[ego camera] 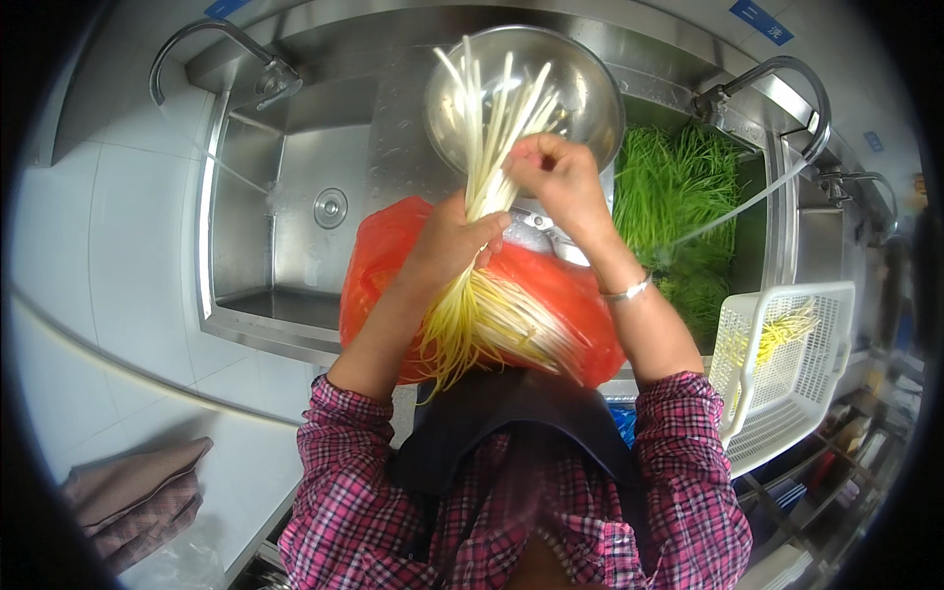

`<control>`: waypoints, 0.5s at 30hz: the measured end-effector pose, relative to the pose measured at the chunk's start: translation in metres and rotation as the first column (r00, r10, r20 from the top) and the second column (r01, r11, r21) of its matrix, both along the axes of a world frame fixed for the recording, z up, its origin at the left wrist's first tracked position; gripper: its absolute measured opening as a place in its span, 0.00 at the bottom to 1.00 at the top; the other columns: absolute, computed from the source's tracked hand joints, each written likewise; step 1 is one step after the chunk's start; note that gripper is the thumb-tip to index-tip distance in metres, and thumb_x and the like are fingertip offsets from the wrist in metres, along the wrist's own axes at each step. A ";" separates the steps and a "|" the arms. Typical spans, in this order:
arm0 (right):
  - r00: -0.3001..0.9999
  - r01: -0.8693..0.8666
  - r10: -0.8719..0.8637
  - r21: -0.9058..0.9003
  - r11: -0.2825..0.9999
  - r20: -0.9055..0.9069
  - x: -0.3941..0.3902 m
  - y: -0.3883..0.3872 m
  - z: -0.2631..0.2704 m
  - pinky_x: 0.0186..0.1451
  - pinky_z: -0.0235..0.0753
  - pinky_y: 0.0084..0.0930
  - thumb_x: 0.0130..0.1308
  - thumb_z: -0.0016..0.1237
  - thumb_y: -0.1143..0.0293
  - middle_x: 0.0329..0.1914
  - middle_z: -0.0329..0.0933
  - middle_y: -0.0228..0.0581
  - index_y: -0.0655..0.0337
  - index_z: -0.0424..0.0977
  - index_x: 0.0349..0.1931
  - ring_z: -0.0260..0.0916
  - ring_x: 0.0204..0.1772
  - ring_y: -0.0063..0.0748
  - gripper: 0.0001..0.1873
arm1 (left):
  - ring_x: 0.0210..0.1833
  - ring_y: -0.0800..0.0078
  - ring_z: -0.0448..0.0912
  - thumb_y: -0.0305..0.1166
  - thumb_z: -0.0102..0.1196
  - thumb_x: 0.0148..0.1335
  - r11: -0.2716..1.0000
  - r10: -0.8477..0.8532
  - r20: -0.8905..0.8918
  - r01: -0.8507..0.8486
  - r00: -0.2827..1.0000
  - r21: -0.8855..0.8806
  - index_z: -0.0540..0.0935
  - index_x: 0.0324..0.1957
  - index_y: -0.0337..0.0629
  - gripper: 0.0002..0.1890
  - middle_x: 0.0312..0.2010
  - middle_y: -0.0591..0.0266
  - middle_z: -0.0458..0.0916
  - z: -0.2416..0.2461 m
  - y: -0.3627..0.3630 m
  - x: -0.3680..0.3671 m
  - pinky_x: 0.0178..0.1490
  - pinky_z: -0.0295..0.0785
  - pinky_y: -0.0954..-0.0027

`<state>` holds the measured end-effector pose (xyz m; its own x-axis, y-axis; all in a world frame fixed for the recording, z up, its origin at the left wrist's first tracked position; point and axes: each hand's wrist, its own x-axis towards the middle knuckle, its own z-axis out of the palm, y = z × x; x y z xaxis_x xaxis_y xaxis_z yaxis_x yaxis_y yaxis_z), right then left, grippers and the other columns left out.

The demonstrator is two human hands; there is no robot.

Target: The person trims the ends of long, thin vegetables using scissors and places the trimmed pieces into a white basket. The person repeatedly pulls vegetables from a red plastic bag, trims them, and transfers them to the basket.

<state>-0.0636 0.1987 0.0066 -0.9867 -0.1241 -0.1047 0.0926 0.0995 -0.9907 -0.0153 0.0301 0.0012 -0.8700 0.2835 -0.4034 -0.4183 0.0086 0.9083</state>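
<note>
A bundle of yellow chives (490, 169) is gripped around its middle by my left hand (461, 240). Its white stalk ends point up and away from me, while the thin yellow leaves hang towards my apron. At the bundle's right side, my right hand (557, 173) pinches at the white stalks with thumb and curled fingers; the exact contact is partly hidden. Beneath both hands lies a red plastic bag (590, 310), opened out, with more yellow chives (527, 324) on it. Behind the stalks is a steel bowl (590, 81), holding some pale pieces.
To the left is a steel sink basin (324, 166) with a tap (273, 77). Green chives (678, 199) fill the right basin, below another tap (774, 70). A white plastic basket (804, 369) with some yellow chives stands tilted at right. Brown cloth (140, 494) lies lower left.
</note>
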 end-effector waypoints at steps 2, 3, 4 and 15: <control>0.999 -0.023 0.027 -0.112 0.993 0.043 -0.002 0.001 -0.003 0.34 0.69 0.16 0.61 0.61 0.70 0.28 0.78 0.28 0.65 0.81 0.36 0.69 0.30 0.14 0.08 | 0.19 0.82 0.68 0.30 0.55 0.68 1.000 -0.004 -0.005 0.004 1.000 0.010 0.72 0.45 0.37 0.10 0.24 0.65 0.74 -0.002 -0.001 0.000 0.21 0.63 0.79; 0.997 -0.030 0.041 -0.157 0.987 0.070 -0.002 0.002 -0.002 0.34 0.68 0.15 0.62 0.60 0.70 0.30 0.80 0.29 0.64 0.82 0.37 0.69 0.29 0.14 0.07 | 0.19 0.82 0.68 0.31 0.55 0.68 1.000 -0.005 -0.006 0.005 1.000 0.016 0.72 0.46 0.37 0.10 0.24 0.65 0.74 -0.004 -0.002 0.000 0.21 0.63 0.79; 0.994 -0.036 0.057 -0.202 0.979 0.097 -0.002 0.002 0.000 0.34 0.68 0.14 0.63 0.60 0.71 0.31 0.82 0.31 0.62 0.82 0.37 0.70 0.29 0.14 0.06 | 0.19 0.82 0.68 0.31 0.55 0.68 0.999 0.012 -0.005 -0.012 1.000 0.049 0.72 0.46 0.37 0.10 0.24 0.65 0.74 -0.007 -0.002 0.000 0.21 0.63 0.79; 0.990 0.011 0.014 -0.176 0.984 0.140 -0.008 0.002 -0.006 0.30 0.63 0.12 0.63 0.57 0.72 0.24 0.80 0.28 0.62 0.83 0.34 0.65 0.24 0.12 0.04 | 0.16 0.81 0.65 0.47 0.45 0.75 0.986 0.123 0.080 -0.131 0.989 0.103 0.74 0.42 0.37 0.19 0.20 0.62 0.73 0.004 0.001 0.001 0.19 0.58 0.78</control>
